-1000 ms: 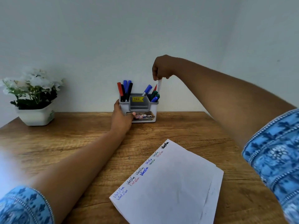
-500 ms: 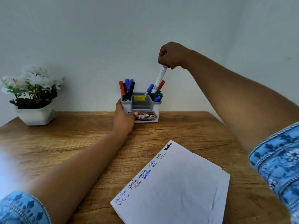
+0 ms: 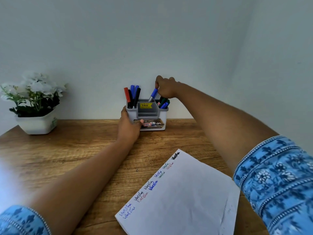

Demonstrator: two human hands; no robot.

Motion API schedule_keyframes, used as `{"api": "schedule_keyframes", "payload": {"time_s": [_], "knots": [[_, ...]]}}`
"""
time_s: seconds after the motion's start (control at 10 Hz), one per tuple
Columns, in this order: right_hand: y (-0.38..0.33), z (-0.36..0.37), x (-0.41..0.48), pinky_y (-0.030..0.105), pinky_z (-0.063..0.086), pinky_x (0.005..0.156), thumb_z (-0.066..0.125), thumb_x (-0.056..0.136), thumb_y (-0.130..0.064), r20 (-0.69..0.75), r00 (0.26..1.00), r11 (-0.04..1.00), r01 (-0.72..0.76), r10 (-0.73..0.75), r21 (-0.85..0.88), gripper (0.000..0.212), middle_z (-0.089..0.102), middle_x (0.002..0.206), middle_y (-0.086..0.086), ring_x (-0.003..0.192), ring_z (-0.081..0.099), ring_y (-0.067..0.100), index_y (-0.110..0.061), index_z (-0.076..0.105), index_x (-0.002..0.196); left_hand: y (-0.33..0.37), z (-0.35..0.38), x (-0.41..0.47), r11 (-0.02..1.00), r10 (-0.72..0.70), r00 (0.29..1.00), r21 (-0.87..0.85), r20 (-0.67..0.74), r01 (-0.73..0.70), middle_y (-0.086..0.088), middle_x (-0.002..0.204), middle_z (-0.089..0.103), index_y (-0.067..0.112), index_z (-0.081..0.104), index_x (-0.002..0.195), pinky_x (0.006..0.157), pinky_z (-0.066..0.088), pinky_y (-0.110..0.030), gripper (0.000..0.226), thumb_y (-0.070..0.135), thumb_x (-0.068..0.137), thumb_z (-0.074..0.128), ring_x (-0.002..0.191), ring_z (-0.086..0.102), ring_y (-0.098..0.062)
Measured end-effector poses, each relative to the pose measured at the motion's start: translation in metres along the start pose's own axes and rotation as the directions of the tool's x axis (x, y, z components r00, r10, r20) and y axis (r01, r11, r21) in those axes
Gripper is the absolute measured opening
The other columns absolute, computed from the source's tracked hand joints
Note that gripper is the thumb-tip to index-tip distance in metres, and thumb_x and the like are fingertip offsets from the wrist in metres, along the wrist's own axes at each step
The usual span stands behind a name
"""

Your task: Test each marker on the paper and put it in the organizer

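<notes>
Left hand (image 3: 128, 128) grips the grey organizer (image 3: 147, 114) at its 9 o'clock wall. The right hand (image 3: 165, 89) curls round a white marker (image 3: 158, 103) standing in the 3 o'clock compartment (hard against the back wall). Paper (image 3: 183, 197) lies at 5 o'clock, with bare table (image 3: 67, 150) between.

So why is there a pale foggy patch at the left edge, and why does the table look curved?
Head view: the pale patch at the left edge is blur near the lens, cause unclear; the table edge bows from wide-angle distortion; light is soft and even, without glare; the organizer and the writing on the paper look fairly sharp.
</notes>
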State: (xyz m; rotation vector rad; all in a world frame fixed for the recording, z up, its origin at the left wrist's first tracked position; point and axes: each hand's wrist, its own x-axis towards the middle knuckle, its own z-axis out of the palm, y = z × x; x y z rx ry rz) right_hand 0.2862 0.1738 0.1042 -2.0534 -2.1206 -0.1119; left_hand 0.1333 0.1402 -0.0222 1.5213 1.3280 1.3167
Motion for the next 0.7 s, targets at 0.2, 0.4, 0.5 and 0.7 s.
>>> {"api": "schedule_keyframes", "payload": {"time_s": [0.2,0.4,0.5,0.7], "knots": [[0.013,-0.008,-0.011,0.034,0.040,0.071,0.035,0.087,-0.005,-0.210,0.970,0.880,-0.007,0.121,0.475,0.033,0.051,0.091,0.007,0.083,0.050,0.025,-0.013,0.048,0.116,0.002,0.000,-0.001,1.000,-0.003,1.000,0.007,0.006,0.003,-0.006,0.148,0.043,0.020,0.019,0.151,0.106,0.043,-0.042,0.076,0.011,0.090,0.064,0.133,0.045,-0.025],[0.019,-0.014,-0.080,0.042,0.045,0.081,0.046,0.089,-0.011,-0.374,0.923,0.937,0.052,0.087,0.344,0.023,0.057,0.093,0.002,0.084,0.052,0.021,-0.014,0.055,0.110,0.009,-0.009,-0.017,0.996,-0.077,0.996,-0.032,0.051,0.079,-0.010,0.153,0.035,0.019,0.014,0.153,0.110,0.039,-0.047,0.079,0.015,0.091,0.064,0.137,0.039,-0.029],[0.010,-0.003,-0.136,0.037,0.044,0.077,0.051,0.091,-0.015,-0.335,0.942,0.944,0.118,-0.008,0.309,0.017,0.059,0.092,-0.001,0.079,0.052,0.016,-0.015,0.058,0.106,0.015,-0.022,-0.038,0.989,-0.148,0.986,-0.020,0.075,0.150,-0.010,0.154,0.033,0.018,0.018,0.152,0.108,0.038,-0.043,0.074,0.023,0.093,0.063,0.137,0.038,-0.029],[0.014,0.033,-0.240,0.032,0.049,0.073,0.059,0.089,-0.024,-0.041,0.993,0.923,0.118,-0.110,0.367,0.006,0.067,0.087,-0.005,0.077,0.060,0.013,-0.024,0.065,0.087,0.019,-0.072,-0.118,0.957,-0.099,0.921,0.289,0.378,-0.016,-0.001,0.149,0.043,0.034,0.039,0.142,0.108,0.036,-0.040,0.058,0.044,0.089,0.061,0.131,0.044,-0.022]]}}
